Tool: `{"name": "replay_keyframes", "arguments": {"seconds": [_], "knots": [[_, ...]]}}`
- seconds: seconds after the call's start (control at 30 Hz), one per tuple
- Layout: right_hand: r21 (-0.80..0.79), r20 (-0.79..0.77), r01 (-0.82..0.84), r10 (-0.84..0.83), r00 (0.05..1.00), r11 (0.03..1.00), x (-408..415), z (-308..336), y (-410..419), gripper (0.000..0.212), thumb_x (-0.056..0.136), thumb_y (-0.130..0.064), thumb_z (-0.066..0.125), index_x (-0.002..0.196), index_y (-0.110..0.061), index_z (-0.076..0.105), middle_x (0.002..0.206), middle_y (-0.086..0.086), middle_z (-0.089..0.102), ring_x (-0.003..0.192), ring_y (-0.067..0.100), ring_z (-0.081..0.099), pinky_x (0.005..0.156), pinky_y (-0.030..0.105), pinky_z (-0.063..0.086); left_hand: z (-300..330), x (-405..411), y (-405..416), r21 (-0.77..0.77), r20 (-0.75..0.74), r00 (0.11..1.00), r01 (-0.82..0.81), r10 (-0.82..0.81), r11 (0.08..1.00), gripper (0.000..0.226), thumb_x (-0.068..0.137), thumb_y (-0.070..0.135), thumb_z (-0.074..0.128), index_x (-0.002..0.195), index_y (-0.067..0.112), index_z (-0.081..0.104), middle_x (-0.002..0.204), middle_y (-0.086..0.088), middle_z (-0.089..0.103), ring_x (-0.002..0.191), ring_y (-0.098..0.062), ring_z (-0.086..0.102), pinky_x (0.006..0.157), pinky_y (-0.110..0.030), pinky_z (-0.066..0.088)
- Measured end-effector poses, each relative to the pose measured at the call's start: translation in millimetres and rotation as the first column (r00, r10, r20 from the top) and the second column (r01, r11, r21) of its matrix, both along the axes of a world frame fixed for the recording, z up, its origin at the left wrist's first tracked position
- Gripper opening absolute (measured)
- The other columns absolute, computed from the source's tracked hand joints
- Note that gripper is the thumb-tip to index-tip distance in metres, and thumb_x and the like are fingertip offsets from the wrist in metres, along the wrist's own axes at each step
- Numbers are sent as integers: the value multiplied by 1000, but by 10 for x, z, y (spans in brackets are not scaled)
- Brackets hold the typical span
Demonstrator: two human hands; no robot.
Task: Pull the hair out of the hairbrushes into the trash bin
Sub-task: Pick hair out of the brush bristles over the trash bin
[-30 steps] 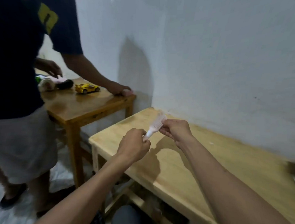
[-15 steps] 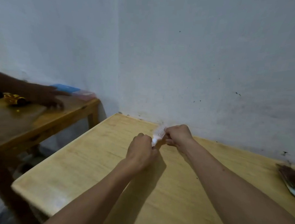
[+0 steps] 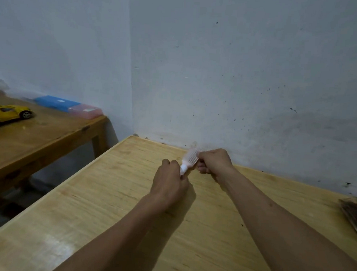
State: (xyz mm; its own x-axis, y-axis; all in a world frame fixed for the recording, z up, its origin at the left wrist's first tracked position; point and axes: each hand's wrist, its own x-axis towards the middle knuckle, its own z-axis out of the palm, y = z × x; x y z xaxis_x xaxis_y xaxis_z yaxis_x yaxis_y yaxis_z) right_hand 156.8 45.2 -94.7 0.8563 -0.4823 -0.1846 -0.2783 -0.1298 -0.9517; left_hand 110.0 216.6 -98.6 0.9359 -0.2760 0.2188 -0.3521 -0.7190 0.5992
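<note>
A pale wooden worktop [image 3: 113, 210] fills the lower view, set into the corner of a blue-white wall [image 3: 237, 76] speckled with dark marks. To the left stands a darker wooden worktop [image 3: 42, 141] carrying a yellow toy car [image 3: 7, 113], a blue box [image 3: 53, 102] and a pink box [image 3: 85, 111] just beside it. Both bare forearms reach out over the pale worktop. The left hand [image 3: 169, 185] has its grip closed around the white handle of a small white hairbrush [image 3: 189, 160], held in the air above the worktop near the wall. The right hand [image 3: 214, 162] has its fingers pinched closed at the head of the hairbrush. At the far right edge lies a dark, hair-filled brush [image 3: 353, 214], only partly in view, well apart from the hands.
</note>
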Motion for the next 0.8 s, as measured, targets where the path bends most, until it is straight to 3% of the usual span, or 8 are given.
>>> {"name": "replay_keyframes", "arguments": {"seconds": [0.1, 0.2, 0.3, 0.43, 0.5, 0.57, 0.67, 0.8], "knots": [[-98, 62, -16, 22, 998, 995, -94, 89, 44, 52, 90, -35, 74, 131, -8, 61, 109, 11, 70, 79, 22, 73, 66, 34, 62, 47, -94, 70, -90, 9, 1000, -6, 7, 996, 24, 99, 20, 57, 118, 6, 56, 113, -9, 49, 84, -24, 55, 65, -30, 44], [-240, 177, -74, 118, 977, 968, -227, 239, 61, 63, 89, -52, 70, 144, -29, 52, 129, 3, 63, 106, 24, 69, 84, 41, 63, 72, -210, 179, -103, 44, 999, 12, -8, 995, 23, 97, 18, 59, 118, 7, 55, 109, -6, 47, 81, -22, 55, 60, -25, 42], [-326, 239, -129, 214, 947, 936, -341, 361, 66, 64, 81, -57, 77, 137, -31, 63, 124, 2, 68, 109, 21, 68, 92, 44, 60, 77, -315, 252, -116, 94, 995, 36, -25, 993, 26, 97, 16, 60, 120, 7, 56, 111, -5, 48, 82, -24, 57, 69, -36, 52], [-323, 280, -124, 220, 934, 938, -458, 537, 80, 34, 82, -39, 84, 112, -23, 81, 101, 0, 77, 85, 14, 72, 76, 31, 59, 81, -457, 321, -120, 205, 977, 77, -51, 990, 30, 96, 14, 64, 124, 8, 57, 115, -1, 47, 81, -17, 56, 67, -24, 51], [-289, 293, -118, 205, 934, 950, -496, 598, 82, 20, 82, -32, 85, 99, -22, 84, 90, -6, 78, 75, 9, 68, 70, 23, 54, 74, -518, 349, -96, 248, 967, 87, -60, 992, 32, 94, 14, 65, 125, 7, 58, 118, -3, 49, 83, -18, 57, 73, -31, 56], [-306, 274, -74, 162, 948, 949, -489, 628, 89, 13, 82, -28, 85, 93, -21, 85, 89, -7, 79, 80, 8, 68, 78, 27, 57, 62, -565, 350, -63, 259, 963, 92, -73, 994, 35, 94, 13, 65, 129, 7, 58, 123, -6, 49, 84, -18, 57, 75, -31, 56], [-405, 210, -12, 106, 972, 914, -484, 684, 111, 13, 85, -26, 81, 95, -18, 85, 100, -2, 81, 97, 14, 71, 91, 32, 55, 26, -612, 327, -29, 230, 969, 99, -90, 995, 36, 97, 15, 62, 132, 8, 56, 125, -3, 47, 84, -12, 53, 73, -18, 49], [-259, 259, 44, 25, 966, 965, -498, 860, 46, 26, 88, -31, 80, 105, -12, 82, 120, 6, 77, 119, 21, 66, 100, 29, 48, -44, -610, 358, -85, 177, 983, 66, -51, 994, 33, 99, 15, 59, 131, 8, 58, 114, 2, 44, 77, -5, 47, 63, -8, 40]]}}
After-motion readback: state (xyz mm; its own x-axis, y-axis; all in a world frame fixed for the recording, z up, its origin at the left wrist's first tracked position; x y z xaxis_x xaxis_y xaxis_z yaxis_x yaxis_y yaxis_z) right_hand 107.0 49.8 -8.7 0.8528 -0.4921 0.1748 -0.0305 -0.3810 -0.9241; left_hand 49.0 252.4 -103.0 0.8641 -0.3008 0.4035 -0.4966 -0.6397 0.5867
